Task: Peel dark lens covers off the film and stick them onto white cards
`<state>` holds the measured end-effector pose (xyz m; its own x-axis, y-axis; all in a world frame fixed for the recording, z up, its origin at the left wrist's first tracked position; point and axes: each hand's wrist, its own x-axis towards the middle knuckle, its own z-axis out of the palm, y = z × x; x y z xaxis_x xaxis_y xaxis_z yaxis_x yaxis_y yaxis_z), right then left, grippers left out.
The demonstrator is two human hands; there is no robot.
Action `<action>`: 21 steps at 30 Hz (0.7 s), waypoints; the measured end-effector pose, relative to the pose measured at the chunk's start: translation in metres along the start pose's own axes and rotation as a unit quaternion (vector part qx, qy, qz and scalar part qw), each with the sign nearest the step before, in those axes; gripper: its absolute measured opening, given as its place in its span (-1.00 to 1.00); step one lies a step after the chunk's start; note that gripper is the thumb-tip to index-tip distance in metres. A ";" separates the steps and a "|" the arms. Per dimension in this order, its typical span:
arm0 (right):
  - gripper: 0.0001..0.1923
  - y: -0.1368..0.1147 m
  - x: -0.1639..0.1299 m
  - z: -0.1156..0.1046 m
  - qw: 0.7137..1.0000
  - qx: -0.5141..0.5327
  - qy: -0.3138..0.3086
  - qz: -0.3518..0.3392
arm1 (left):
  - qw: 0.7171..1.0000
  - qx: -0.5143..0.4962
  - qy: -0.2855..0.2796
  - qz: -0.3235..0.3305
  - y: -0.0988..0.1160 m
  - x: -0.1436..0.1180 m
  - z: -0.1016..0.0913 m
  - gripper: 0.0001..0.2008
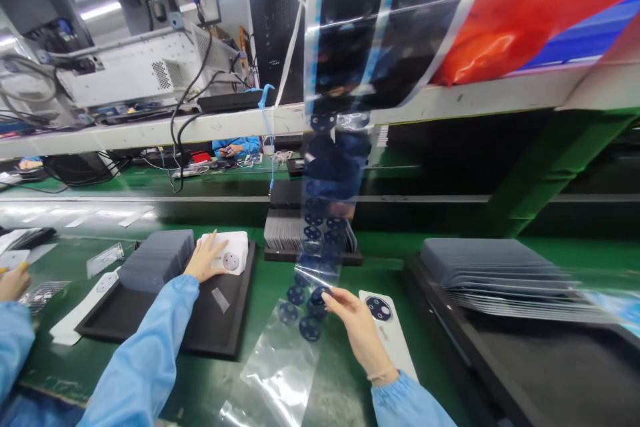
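Observation:
My left hand (206, 259) has its fingers and thumb on a white phone back cover (239, 244) with a round camera area, at the far edge of a black tray (215, 340). My right hand (354, 327) pinches at a round dark blue sticker (320, 296) on a clear film strip (287, 363). Several such stickers run up this strip, which hangs from the shelf and trails onto the green bench. Right beside my right hand lies another white back cover (400, 337) with a dark blue disc over its camera area.
Grey sheets (159, 257) stand in the left tray. A rack of upright grey sheets (283, 233) is behind the strip. To the right, a black tray (530, 347) carries stacked sheets. A shelf (220, 123) crosses above. A co-worker's hand (14, 282) is at far left.

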<state>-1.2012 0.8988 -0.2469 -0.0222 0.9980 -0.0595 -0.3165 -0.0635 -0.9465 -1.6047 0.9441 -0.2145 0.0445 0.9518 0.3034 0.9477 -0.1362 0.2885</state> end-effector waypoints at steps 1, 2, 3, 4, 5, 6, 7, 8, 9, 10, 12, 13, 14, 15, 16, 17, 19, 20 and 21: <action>-0.54 0.005 0.003 -0.001 1.000 0.013 0.008 0.009 | 1.000 -0.002 0.010 0.001 -0.004 -0.001 0.001 -0.35; -0.54 0.010 0.005 -0.003 0.999 0.025 0.015 0.017 | 1.000 -0.006 0.023 0.001 -0.005 -0.002 0.001 -0.42; -0.53 0.013 0.007 -0.004 0.999 0.036 0.019 0.023 | 0.999 -0.013 0.040 -0.001 -0.005 -0.005 0.000 -0.51; -0.53 0.015 0.008 -0.005 0.998 0.045 0.022 0.027 | 0.998 -0.022 0.059 -0.006 -0.003 -0.007 -0.002 -0.59; -0.53 0.016 0.009 -0.006 0.998 0.054 0.025 0.029 | 0.996 -0.034 0.082 -0.015 0.000 -0.010 -0.004 -0.68; -0.53 0.017 0.009 -0.006 0.997 0.061 0.027 0.029 | 0.993 -0.049 0.104 -0.029 0.005 -0.012 -0.008 -0.76; -0.54 0.016 0.009 -0.006 0.997 0.067 0.030 0.029 | 0.989 -0.067 0.126 -0.047 0.011 -0.014 -0.012 -0.81; -0.54 0.015 0.008 -0.005 0.997 0.072 0.031 0.029 | 0.983 -0.087 0.146 -0.068 0.018 -0.017 -0.016 -0.82; -0.55 0.014 0.007 -0.004 0.996 0.076 0.033 0.028 | 0.976 -0.111 0.162 -0.092 0.027 -0.019 -0.019 -0.82; -0.55 0.012 0.006 -0.003 0.996 0.078 0.034 0.026 | 0.968 -0.139 0.173 -0.115 0.039 -0.022 -0.021 -0.79; -0.56 0.008 0.004 -0.002 0.996 0.083 0.035 0.021 | 0.950 -0.209 0.175 -0.151 0.070 -0.030 -0.020 -0.71; -0.57 0.006 0.004 -0.002 0.996 0.085 0.035 0.019 | 0.941 -0.252 0.164 -0.158 0.089 -0.034 -0.016 -0.69; -0.58 0.004 0.003 -0.002 0.996 0.087 0.034 0.016 | 0.931 -0.295 0.143 -0.159 0.110 -0.039 -0.010 -0.67; -0.58 0.002 0.002 -0.002 0.995 0.089 0.032 0.013 | 0.922 -0.336 0.114 -0.156 0.131 -0.043 -0.002 -0.66; -0.58 0.000 0.001 -0.002 0.995 0.090 0.031 0.010 | 0.911 -0.376 0.081 -0.151 0.152 -0.047 0.009 -0.66; -0.58 -0.002 0.000 -0.003 0.995 0.090 0.031 0.006 | 0.899 -0.409 0.049 -0.147 0.172 -0.050 0.020 -0.64; -0.57 -0.005 -0.001 -0.003 0.995 0.089 0.033 -0.001 | 0.877 -0.459 -0.001 -0.141 0.205 -0.055 0.042 -0.61; -0.57 -0.006 -0.002 -0.004 0.996 0.086 0.035 -0.004 | 0.867 -0.478 -0.020 -0.138 0.218 -0.057 0.051 -0.60; -0.57 -0.007 -0.003 -0.003 0.996 0.081 0.036 -0.007 | 0.859 -0.493 -0.035 -0.136 0.228 -0.059 0.059 -0.59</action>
<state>-1.1957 0.8960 -0.2413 0.0505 0.9959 -0.0747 -0.4651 -0.0427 -0.8842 -1.3730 0.8736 -0.2205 -0.0855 0.9946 0.0582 0.2002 -0.0401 0.9789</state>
